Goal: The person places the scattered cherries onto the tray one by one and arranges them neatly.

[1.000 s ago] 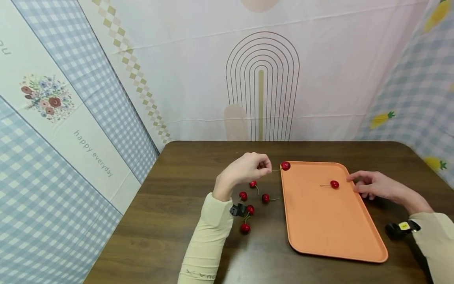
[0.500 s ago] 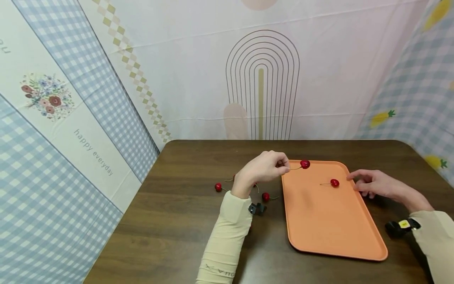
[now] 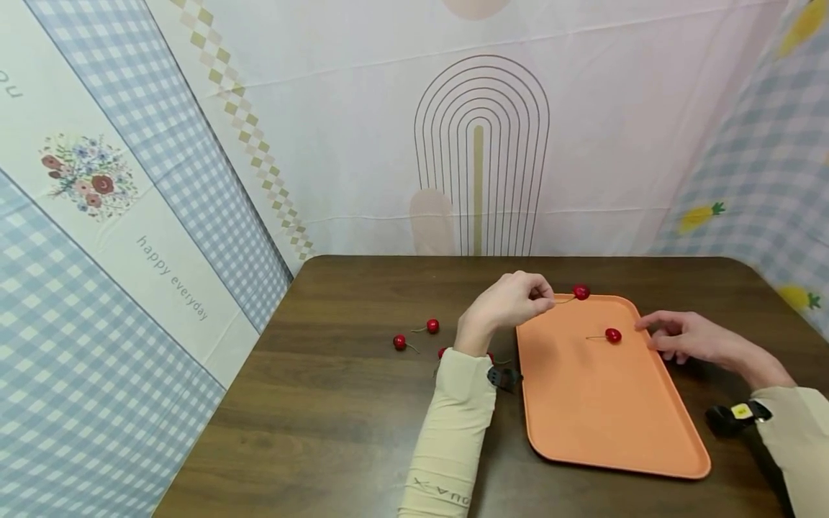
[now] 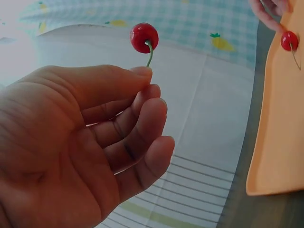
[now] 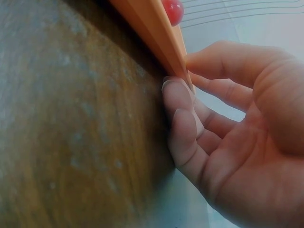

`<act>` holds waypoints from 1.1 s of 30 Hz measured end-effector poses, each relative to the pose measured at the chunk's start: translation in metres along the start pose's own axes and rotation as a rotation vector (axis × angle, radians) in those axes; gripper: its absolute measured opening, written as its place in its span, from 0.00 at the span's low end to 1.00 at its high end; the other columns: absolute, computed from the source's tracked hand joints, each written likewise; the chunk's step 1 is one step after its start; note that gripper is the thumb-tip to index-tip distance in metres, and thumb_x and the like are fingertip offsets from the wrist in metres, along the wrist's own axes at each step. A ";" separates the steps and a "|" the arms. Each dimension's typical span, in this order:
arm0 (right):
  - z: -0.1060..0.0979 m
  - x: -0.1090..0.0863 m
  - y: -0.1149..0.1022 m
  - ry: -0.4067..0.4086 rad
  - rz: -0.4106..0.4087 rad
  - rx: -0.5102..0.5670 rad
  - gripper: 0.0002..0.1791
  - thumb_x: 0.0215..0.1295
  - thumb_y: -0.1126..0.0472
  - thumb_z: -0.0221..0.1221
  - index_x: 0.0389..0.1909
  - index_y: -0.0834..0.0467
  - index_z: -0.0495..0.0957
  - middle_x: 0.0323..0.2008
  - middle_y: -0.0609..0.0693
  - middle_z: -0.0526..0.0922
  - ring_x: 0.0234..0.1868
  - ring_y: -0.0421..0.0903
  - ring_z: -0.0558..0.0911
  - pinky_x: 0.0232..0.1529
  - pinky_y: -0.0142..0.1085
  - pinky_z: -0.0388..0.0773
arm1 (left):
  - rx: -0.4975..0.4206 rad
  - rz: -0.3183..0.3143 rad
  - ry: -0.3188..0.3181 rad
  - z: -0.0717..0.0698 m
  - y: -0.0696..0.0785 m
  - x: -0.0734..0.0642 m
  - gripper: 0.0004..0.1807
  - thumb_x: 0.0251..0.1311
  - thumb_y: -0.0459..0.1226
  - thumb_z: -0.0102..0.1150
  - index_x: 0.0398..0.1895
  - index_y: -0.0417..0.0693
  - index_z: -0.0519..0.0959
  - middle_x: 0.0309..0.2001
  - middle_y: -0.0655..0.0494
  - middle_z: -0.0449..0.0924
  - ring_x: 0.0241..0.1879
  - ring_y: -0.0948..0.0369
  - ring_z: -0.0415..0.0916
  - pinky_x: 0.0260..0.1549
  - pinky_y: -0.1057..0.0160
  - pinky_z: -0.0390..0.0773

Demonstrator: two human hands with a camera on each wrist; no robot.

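Note:
My left hand [image 3: 505,303] pinches a red cherry [image 3: 581,292] by its thin green stem, between thumb and index finger. In the head view this cherry appears over the far edge of an orange tray [image 3: 602,410]; the left wrist view has it up in the air, above the fingertips. A second cherry [image 3: 612,336] lies on the tray near its far right, stem pointing left. At the tray's right edge, my right hand [image 3: 696,339] holds the rim, thumb on one side and curled fingers [image 5: 178,97] on the other.
Left of the tray, on the dark wooden table [image 3: 324,417], lie two loose cherries, one [image 3: 432,326] farther back than the other [image 3: 399,342]. More cherries [image 3: 490,357] are partly covered by the left wrist. A patterned cloth [image 3: 363,144] hangs behind the table.
My left hand has carried the cherry rightward, from the tray's far left corner along its far edge. Two table cherries at the left have come into view. The right hand stays at the rim.

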State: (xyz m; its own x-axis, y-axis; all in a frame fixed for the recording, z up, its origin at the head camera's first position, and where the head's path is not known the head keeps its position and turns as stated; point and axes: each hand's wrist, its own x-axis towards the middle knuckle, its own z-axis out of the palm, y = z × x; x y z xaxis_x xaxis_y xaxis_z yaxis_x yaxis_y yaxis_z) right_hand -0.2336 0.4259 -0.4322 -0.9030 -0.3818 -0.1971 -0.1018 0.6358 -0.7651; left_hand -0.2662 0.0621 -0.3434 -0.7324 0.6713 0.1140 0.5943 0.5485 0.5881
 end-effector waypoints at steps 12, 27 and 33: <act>-0.004 0.004 0.000 -0.002 0.003 -0.016 0.20 0.73 0.60 0.54 0.60 0.65 0.67 0.29 0.49 0.78 0.27 0.47 0.77 0.27 0.36 0.75 | -0.014 -0.078 0.015 0.022 -0.010 0.020 0.05 0.68 0.42 0.56 0.39 0.55 0.81 0.31 0.67 0.78 0.28 0.69 0.72 0.30 0.75 0.71; -0.009 0.007 0.002 0.003 0.001 -0.014 0.17 0.72 0.61 0.54 0.59 0.58 0.70 0.29 0.47 0.77 0.26 0.47 0.76 0.25 0.35 0.75 | 0.061 -0.135 -0.068 0.050 -0.025 0.036 0.05 0.67 0.38 0.55 0.33 0.56 0.79 0.30 0.65 0.76 0.27 0.67 0.67 0.29 0.73 0.67; -0.009 0.003 0.003 -0.037 -0.009 0.013 0.15 0.72 0.61 0.54 0.58 0.53 0.72 0.29 0.47 0.78 0.27 0.47 0.77 0.26 0.36 0.76 | 0.107 -0.139 -0.111 0.067 -0.025 0.039 0.05 0.67 0.38 0.56 0.33 0.55 0.80 0.30 0.67 0.75 0.28 0.69 0.68 0.29 0.75 0.67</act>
State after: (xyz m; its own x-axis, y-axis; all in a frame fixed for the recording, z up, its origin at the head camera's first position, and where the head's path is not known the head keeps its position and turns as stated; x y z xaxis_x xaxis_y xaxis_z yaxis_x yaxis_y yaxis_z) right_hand -0.2403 0.4327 -0.4292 -0.8862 -0.4117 -0.2125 -0.1039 0.6235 -0.7749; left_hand -0.2878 0.1081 -0.4074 -0.7722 0.6331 -0.0546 0.5265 0.6855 0.5029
